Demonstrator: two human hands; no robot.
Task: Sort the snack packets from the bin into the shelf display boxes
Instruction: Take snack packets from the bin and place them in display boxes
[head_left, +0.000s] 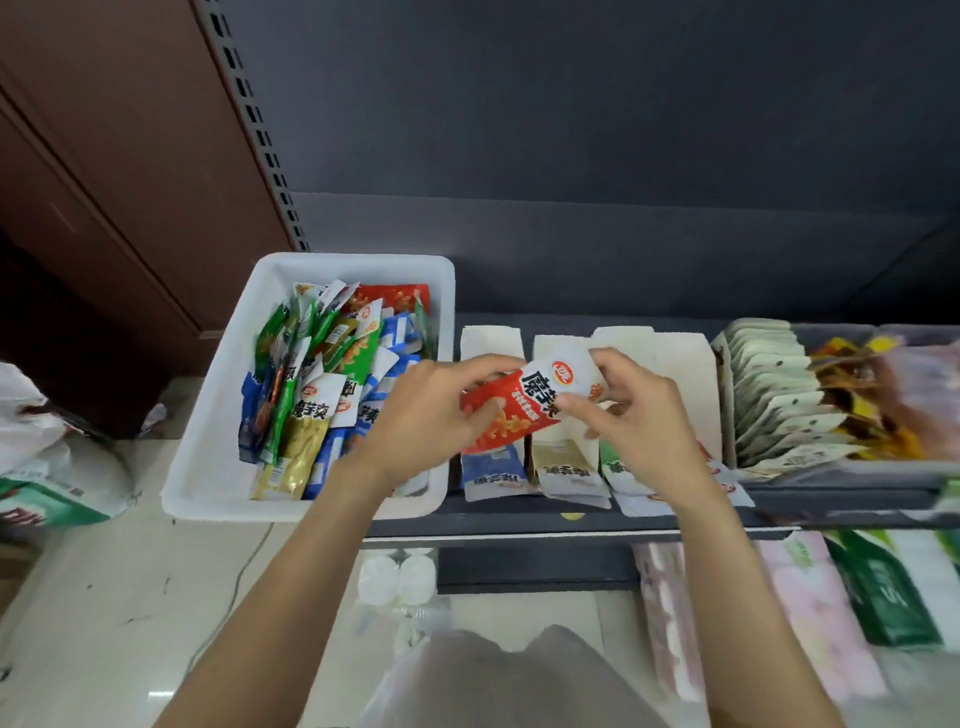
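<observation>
Both hands pinch the same red-and-white snack packet (524, 405), holding it up over the cardboard display boxes (670, 358) on the dark shelf (519, 517). From where I stand, the left hand (431, 415) grips the packet's red lower end, thumb on the printed face and fingers curled behind it. The right hand (631, 415) grips the white upper end at about 2 o'clock from the left, its thumb laid over the bold black lettering. The packet lies tilted, red end low toward 8 o'clock, white end high toward 2 o'clock.

Directly beneath the packet, the boxes stand side by side with their tall back flaps raised. Packets already sit in their fronts: a blue-and-white packet (488, 470) under the left hand, a cream packet (566, 475) next to it, then a green-edged packet (615, 467) under the right wrist.

At 9 o'clock from the hands sits the white plastic bin (208, 415), its near end jutting past the shelf's front edge, holding a loose heap of mixed packets (322, 384) in green, blue, gold, red and white. The left forearm crosses the bin's right-hand near corner.

At 3 o'clock, a grey tray (831, 470) holds a neat row of pale pouches (774, 395) leaning in file, with yellow-and-brown wrapped goods (852, 384) blurred beyond them.

Below the shelf, toward 5 o'clock, soft pink packs (815, 608) and a green pack (883, 592) lie on a lower level. A white bag (62, 467) with green print rests on the pale floor at 8 o'clock.
</observation>
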